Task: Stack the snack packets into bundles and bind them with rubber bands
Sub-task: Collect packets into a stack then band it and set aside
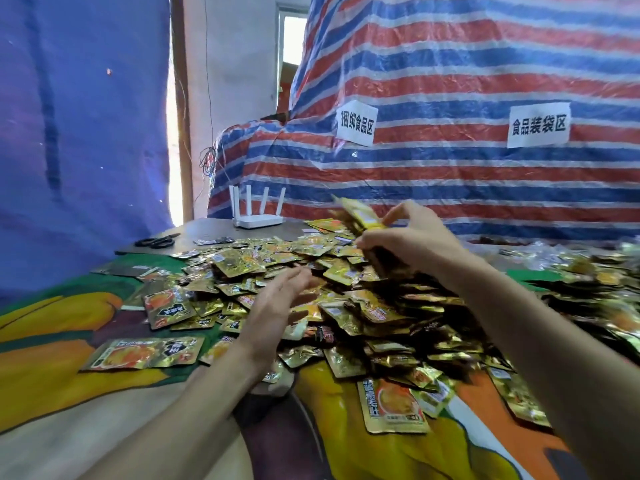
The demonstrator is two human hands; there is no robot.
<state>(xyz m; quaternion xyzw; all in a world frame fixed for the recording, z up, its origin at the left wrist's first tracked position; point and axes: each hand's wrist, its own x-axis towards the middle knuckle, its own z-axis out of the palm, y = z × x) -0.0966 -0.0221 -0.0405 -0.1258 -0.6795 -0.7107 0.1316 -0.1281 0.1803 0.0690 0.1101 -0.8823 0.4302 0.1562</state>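
A big heap of gold snack packets (pixel 332 292) covers the middle and right of the table. My right hand (pixel 412 237) is raised above the heap and grips a small stack of gold packets (pixel 360 216), which stick up to the left of its fingers. My left hand (pixel 277 299) hovers low over the near left side of the heap with fingers straight and together, holding nothing. A larger flat packet (pixel 145 353) lies alone at the left, and another one (pixel 393 407) lies at the near front. No rubber band is visible.
A colourful printed cloth (pixel 69 341) covers the table. Black scissors (pixel 156 241) and a white router (pixel 257 213) sit at the far left end. A striped tarpaulin (pixel 450 81) with two paper signs rises behind, and a blue sheet (pixel 79 116) hangs at the left.
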